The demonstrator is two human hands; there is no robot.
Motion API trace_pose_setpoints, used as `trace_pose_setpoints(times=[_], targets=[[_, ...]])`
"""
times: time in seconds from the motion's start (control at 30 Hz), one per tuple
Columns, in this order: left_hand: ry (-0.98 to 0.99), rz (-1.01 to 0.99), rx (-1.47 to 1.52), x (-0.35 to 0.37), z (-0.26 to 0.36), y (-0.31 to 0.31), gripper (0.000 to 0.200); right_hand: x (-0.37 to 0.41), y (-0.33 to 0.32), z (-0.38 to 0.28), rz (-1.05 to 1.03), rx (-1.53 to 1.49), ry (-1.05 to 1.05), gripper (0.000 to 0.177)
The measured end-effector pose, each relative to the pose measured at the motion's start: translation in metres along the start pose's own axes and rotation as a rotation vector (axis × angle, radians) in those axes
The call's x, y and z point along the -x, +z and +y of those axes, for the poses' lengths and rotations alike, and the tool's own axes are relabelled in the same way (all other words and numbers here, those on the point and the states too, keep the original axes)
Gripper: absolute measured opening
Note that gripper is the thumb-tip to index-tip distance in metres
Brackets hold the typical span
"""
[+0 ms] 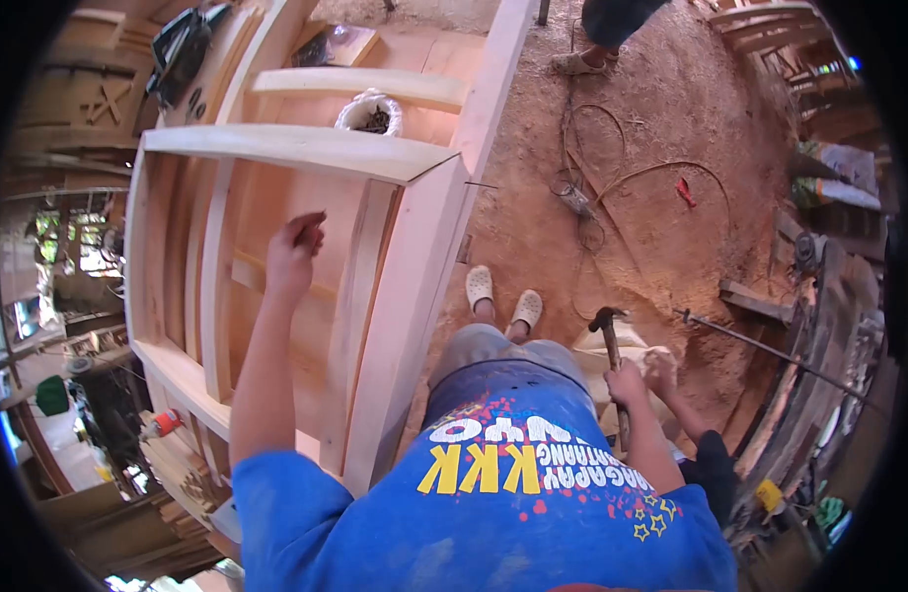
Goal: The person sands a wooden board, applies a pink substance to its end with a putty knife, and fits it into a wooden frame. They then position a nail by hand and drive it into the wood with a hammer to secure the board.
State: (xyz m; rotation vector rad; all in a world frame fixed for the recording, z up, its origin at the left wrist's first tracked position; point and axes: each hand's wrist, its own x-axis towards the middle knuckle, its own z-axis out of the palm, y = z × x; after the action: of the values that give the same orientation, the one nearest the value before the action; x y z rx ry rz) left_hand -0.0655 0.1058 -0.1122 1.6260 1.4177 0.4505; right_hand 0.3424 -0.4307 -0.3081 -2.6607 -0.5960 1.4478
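My right hand (627, 385) is wrapped round the wooden handle of a claw hammer (607, 321), held head up at my right side. My left hand (298, 252) is above the pale wooden frame (419, 247) with its fingers curled together; whatever is between them, if anything, is too small to tell. From the frame's near right corner a thin nail (482, 185) sticks out sideways. Further along the frame, a white sack with a rolled rim (370, 111) holds small dark pieces, perhaps nails.
Another person's hand (659, 370) and dark sleeve (709, 469) are close beside my right arm, near a pale sack (597, 345). Cables (651, 170) and a red object (685, 192) lie on the dirt floor. Another person's foot (580, 63) is ahead. Stacked timber (173, 474) stands left.
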Motion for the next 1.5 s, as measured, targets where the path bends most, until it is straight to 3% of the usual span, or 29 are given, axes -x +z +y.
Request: trace_pose_setpoints(times=[0.07, 0.23, 0.33, 0.4, 0.47, 0.5, 0.57, 0.63, 0.73, 0.83, 0.97, 1.43, 1.5], targets=[[-0.113, 0.018, 0.243, 0.028, 0.010, -0.014, 0.019, 0.001, -0.014, -0.037, -0.064, -0.209, 0.034, 0.023], [-0.199, 0.064, 0.749, 0.095, 0.080, -0.015, 0.016, -0.044, 0.009, -0.066, 0.047, -0.248, -0.187, 0.034], [-0.115, -0.133, 0.934, 0.118, 0.111, -0.009, 0.022, -0.038, -0.002, -0.103, -0.020, -0.311, -0.189, 0.039], [0.005, -0.393, 0.994, 0.106, 0.073, -0.019, 0.026, -0.020, -0.013, -0.122, -0.075, -0.327, -0.188, 0.042], [0.056, -0.384, 0.690, 0.109, 0.069, -0.013, 0.036, -0.008, -0.022, -0.134, -0.107, -0.327, -0.202, 0.045], [0.040, -0.240, 0.362, 0.122, 0.089, 0.008, 0.041, -0.028, -0.002, -0.115, 0.002, -0.235, -0.360, 0.042], [0.178, 0.004, -0.214, 0.148, 0.120, 0.044, 0.052, 0.011, -0.029, -0.132, -0.048, -0.290, -0.285, 0.040], [0.464, 0.210, -0.711, 0.173, 0.131, 0.065, 0.061, 0.040, -0.033, -0.138, -0.043, -0.355, -0.224, 0.033], [0.272, 0.240, -0.849, 0.170, 0.124, 0.076, 0.066, 0.038, -0.026, -0.129, -0.072, -0.341, -0.191, 0.031], [0.043, 0.072, -0.705, 0.167, 0.143, 0.079, 0.065, 0.031, -0.021, -0.123, -0.069, -0.340, -0.195, 0.030], [0.202, 0.182, -0.642, 0.164, 0.122, 0.084, 0.060, 0.031, -0.022, -0.129, -0.045, -0.274, -0.262, 0.033], [0.327, 0.233, -0.571, 0.153, 0.113, 0.084, 0.052, 0.049, -0.055, -0.239, -0.065, -0.554, -0.467, 0.032], [0.268, 0.209, -0.562, 0.152, 0.117, 0.082, 0.051, 0.056, -0.060, -0.246, -0.074, -0.596, -0.482, 0.031]])
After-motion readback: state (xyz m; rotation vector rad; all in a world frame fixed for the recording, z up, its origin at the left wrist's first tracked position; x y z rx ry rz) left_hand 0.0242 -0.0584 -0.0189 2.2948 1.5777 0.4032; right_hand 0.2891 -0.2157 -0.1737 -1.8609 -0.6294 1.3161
